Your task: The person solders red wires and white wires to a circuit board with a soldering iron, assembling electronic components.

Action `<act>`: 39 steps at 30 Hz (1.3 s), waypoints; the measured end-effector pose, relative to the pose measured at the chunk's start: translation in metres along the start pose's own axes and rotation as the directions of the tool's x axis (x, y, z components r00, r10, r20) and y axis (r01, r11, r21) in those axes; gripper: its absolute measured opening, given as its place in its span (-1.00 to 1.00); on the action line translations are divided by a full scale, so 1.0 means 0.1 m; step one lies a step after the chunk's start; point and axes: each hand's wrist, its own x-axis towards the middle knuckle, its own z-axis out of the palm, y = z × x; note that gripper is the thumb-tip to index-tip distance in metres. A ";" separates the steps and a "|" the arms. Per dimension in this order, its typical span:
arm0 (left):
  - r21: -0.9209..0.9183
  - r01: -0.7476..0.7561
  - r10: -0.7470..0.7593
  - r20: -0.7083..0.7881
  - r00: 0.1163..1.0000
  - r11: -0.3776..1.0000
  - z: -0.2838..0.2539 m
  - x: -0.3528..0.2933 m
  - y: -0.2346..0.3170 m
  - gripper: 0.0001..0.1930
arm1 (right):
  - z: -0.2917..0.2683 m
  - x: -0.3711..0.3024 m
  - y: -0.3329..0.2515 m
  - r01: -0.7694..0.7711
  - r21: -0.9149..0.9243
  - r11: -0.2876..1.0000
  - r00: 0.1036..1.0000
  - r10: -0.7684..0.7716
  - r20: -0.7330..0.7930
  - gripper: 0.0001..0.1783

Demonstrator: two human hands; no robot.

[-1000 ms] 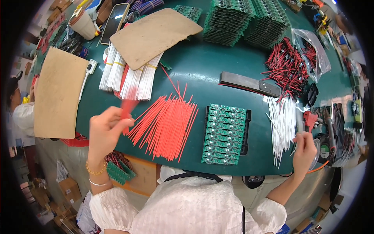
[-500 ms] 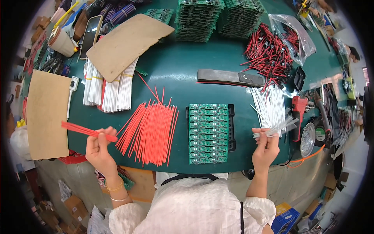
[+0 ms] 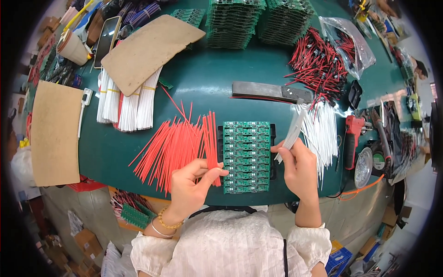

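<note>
Head view shows both of our hands above the green tabletop (image 3: pixel 198 69), one on each side of a panel of green circuit boards (image 3: pixel 247 157). Our left hand (image 3: pixel 190 187) has its grip pinched around a bundle of red wires (image 3: pixel 210 143), thumb against fingers near the lower end. We see that bundle just left of the panel, its long axis close to upright in the view, the top leaning a little left and pointing toward the far side. Our right hand (image 3: pixel 299 171) grasps a slim bunch of whitish wires (image 3: pixel 293 131) between thumb and fingers, just right of the panel. Its long axis slants, the upper end pointing away and to the right, the lower end toward us and to the left. We cannot tell whether either hand touches the panel. Loose red wires (image 3: pixel 161 152) fan out beside the left bundle, mostly running away from us with tops tilted right. Behind our right hand a white wire pile (image 3: pixel 325 134) lies lengthwise, near to far. Beyond the panel, a grey bar (image 3: pixel 263 90) lies crosswise.
</note>
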 end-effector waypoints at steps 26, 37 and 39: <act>0.200 -0.316 0.345 -0.134 0.929 0.927 -0.11 0.45 0.43 -0.91 | -0.17 0.09 -0.13 0.152 0.120 0.981 0.946 -0.109 -0.305 -0.93; 0.164 -0.291 0.294 0.002 0.956 0.943 0.21 0.99 0.28 -0.90 | 0.44 0.55 -0.11 0.354 -0.077 0.932 0.891 -0.361 -0.275 -0.87; 0.234 -0.337 0.344 0.008 0.939 0.912 0.20 1.02 0.25 -0.90 | 0.45 0.58 -0.09 0.382 -0.108 0.918 0.880 -0.397 -0.259 -0.87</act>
